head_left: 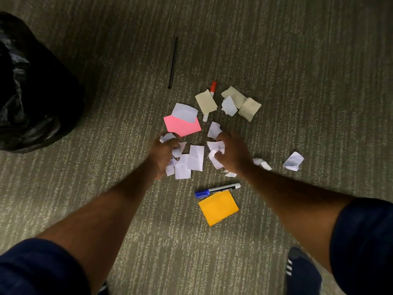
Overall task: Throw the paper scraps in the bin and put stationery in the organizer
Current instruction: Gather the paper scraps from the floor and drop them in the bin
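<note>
View straight down at a grey-green carpeted floor (297, 60), seen from the person's own head. Two bare forearms reach forward to a scatter of white paper scraps (195, 158) in the middle of the floor.

The left hand (164, 155) has its grip curled round a bunch of those scraps, fingers closed on them. The right hand (230, 154), near it, has its grip closed on a crumpled white scrap (217, 151).

Beyond the hands lies a pink sheet (180, 127) with a white piece overlapping its far edge, and further on lie several beige paper pieces (205, 101). A red marker (212, 87) lies partly under one beige piece (only its red cap and white tail show).

Nearer the person, a blue marker (219, 190) lies just beside an orange sticky-note pad (218, 208). A loose white scrap (293, 161) lies apart on the right, and a thin black stick (172, 62) lies alone further off.

At far left stands a bin lined with a black bag (32, 92), well apart from the scraps. A dark shoe (302, 271) shows at lower right.
</note>
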